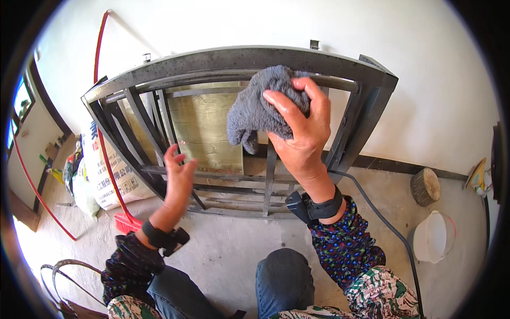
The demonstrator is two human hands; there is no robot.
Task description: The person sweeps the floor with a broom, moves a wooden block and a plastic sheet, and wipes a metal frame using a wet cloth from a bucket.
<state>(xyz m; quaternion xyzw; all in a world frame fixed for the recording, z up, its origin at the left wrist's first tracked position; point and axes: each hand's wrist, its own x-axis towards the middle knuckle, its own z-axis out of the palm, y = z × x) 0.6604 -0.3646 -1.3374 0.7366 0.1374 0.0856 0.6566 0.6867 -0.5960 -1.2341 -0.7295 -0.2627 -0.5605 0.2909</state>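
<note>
A bunched grey plush cloth (265,101) is gripped in my right hand (305,131), just below the top rail of a dark metal frame (239,60). The cloth covers part of the inner bar, and whether it presses on the metal cannot be told. My left hand (177,171) hangs before the frame's left half, fingers apart and holding nothing. Several slats run between the frame's bars. Behind them a yellowish panel (207,131) shows through. Each of my wrists wears a black strap with a small device.
A white woven sack (115,179) with printing stands at the left, by a red broom (127,221). On the right are a cut log (425,186), a white bucket (430,237) and a dark cable (382,215) along the floor. A bag with handles (71,307) sits at lower left.
</note>
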